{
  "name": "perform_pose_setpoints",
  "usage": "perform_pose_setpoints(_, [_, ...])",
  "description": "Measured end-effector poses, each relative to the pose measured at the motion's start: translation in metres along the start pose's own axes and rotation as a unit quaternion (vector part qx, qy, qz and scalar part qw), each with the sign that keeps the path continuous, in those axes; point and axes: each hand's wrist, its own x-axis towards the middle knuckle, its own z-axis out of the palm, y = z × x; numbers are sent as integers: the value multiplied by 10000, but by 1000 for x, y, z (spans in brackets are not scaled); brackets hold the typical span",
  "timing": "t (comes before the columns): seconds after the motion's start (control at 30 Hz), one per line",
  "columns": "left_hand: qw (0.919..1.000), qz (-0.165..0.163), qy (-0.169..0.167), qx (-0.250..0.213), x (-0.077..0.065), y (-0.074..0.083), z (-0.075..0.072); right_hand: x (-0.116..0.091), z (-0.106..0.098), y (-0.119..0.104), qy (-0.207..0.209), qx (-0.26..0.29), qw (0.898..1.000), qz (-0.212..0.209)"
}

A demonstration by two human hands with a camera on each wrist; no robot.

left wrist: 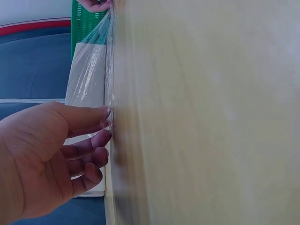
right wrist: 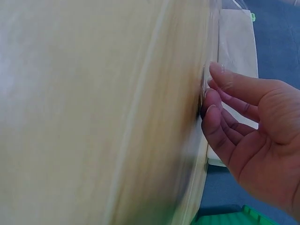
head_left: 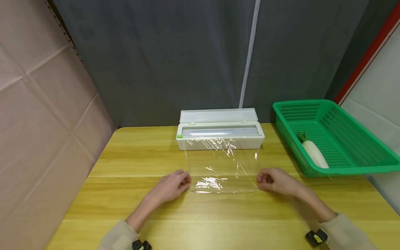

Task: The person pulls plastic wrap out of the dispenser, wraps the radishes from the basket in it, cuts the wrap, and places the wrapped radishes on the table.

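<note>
A sheet of clear cling film stretches from a white cling film dispenser toward the person. At its near left corner the left hand pinches the film between thumb and fingertips. The right hand pinches the opposite near corner the same way. In the left wrist view, the film runs taut and creased from the left hand toward the other hand. The right wrist view has the right hand with thumb and fingers close together at the film's edge. The dispenser's lid stands raised behind the roll.
A green plastic basket stands at the right of the wooden table, with a white radish in it. A small green slider sits at the dispenser's left end. A dark curtain hangs behind the table.
</note>
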Motion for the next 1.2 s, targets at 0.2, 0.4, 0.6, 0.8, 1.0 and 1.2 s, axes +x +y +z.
perform_pose_setpoints(0.2, [9997,-173,-107,-151,2,0,-2,2,-2,-2,126,161,9998,-11])
perform_pose_setpoints(0.4, [9991,-300,-172,-225,3,-1,-6,1,-13,-9,418,53,9989,-184])
perform_pose_setpoints(0.6, [9986,-403,-223,-271,2,-2,-7,-1,-27,-12,708,-267,9970,-155])
perform_pose_setpoints(0.8, [9975,-587,-270,-294,1,-3,-7,-7,-42,-16,1095,-421,9931,61])
perform_pose_setpoints(1.0, [9965,-626,-332,-448,0,-5,-10,-13,-60,-21,1485,-342,9883,95])
perform_pose_setpoints(1.2, [9948,-570,-348,-764,0,-11,-10,-18,-80,-18,2138,-468,9756,165])
